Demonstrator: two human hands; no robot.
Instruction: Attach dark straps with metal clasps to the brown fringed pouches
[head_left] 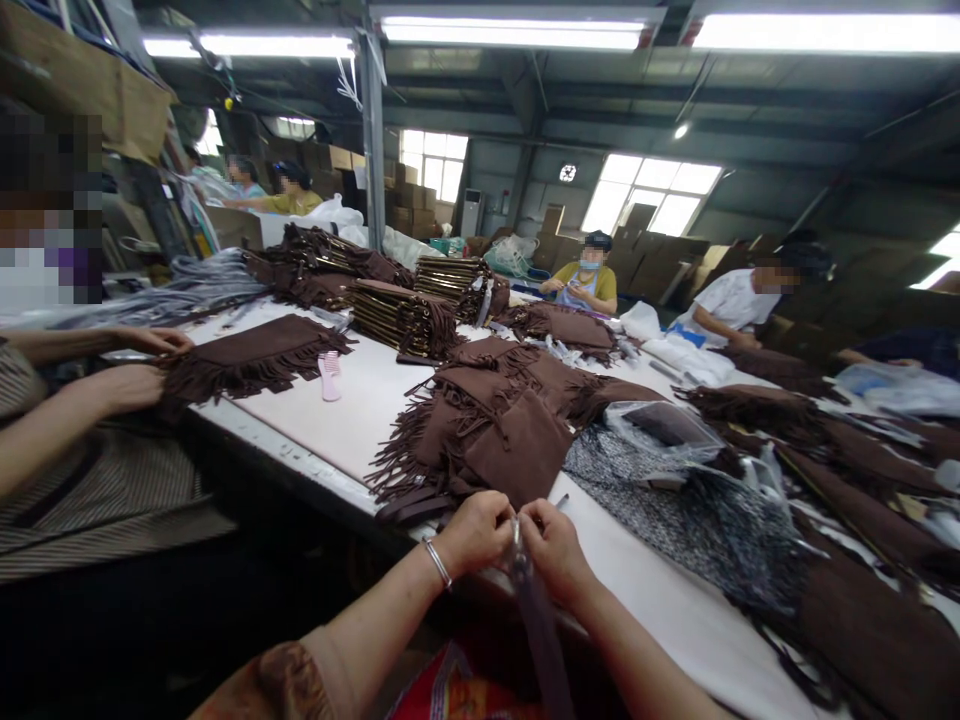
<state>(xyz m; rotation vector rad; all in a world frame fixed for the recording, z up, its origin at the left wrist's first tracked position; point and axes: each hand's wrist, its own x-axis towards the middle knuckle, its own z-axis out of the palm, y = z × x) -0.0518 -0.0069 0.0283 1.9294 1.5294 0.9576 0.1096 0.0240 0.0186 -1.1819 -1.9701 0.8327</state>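
Note:
At the table's near edge my left hand (pixel 480 530) and my right hand (pixel 553 550) are close together, fingers pinched. Between them is the upper end of a dark strap (pixel 544 640), with a shiny metal fitting (pixel 517 532) at the fingertips. The strap hangs down towards my lap and seems to have clear film over it. Just beyond my hands lies a pile of brown fringed bags (pixel 517 445), some fringe spilling to the left. My fingers partly hide the fitting, so its exact shape is unclear.
A co-worker's hands (pixel 135 370) touch a brown fringed piece (pixel 251 350) on the left. A pink striped item (pixel 329 376) lies on the white table (pixel 300 425). Stacked bags with gold-coloured edges (pixel 401 315) stand behind. Speckled fabric (pixel 675 500) and plastic bags (pixel 664 430) lie right.

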